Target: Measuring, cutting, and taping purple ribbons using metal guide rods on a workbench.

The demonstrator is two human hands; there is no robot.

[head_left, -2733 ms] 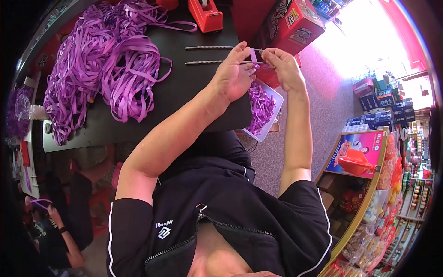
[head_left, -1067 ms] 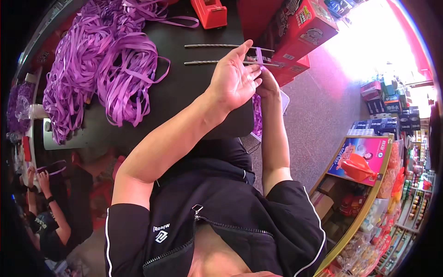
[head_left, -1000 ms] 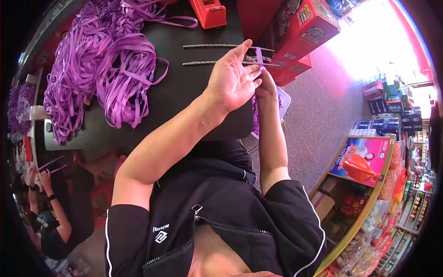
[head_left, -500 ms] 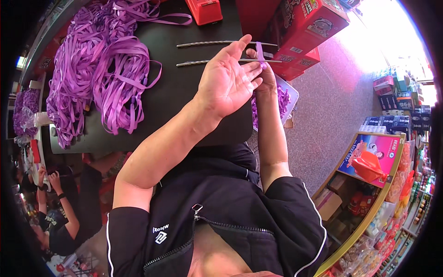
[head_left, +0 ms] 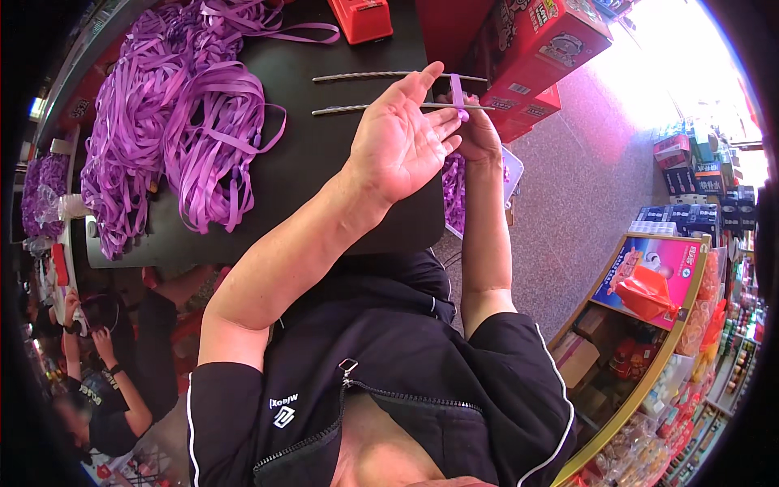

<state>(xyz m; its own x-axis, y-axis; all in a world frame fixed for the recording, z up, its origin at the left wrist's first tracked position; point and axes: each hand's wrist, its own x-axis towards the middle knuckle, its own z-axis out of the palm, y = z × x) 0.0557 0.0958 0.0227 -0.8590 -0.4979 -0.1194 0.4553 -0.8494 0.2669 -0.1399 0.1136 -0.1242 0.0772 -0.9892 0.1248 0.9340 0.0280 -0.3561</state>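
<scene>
Left hand (head_left: 396,148) splayed — right hand (head_left: 482,136), grip unclear — ribbon (head_left: 457,88) across twisted metal rods (head_left: 353,77)

Strong light enters at the opening (head_left: 690,73), upper right, overexposed to white, with pinkish glare on the floor (head_left: 600,138). Lower left: dim, detail indistinct. Fisheye distortion bows the cabinet (head_left: 633,403); the corners darken to black.

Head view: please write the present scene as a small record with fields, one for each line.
Left hand: palm visible, fingers beside the purple strip; grip unclear
Right hand: near the strip's lower end, partly hidden; grip unclear
Strip position: across two twisted metal rods
Surface: black table
Table, left: heap of purple ribbons
Table, far edge: red tape dispenser
Right of table: pale bin, purple pieces inside
</scene>
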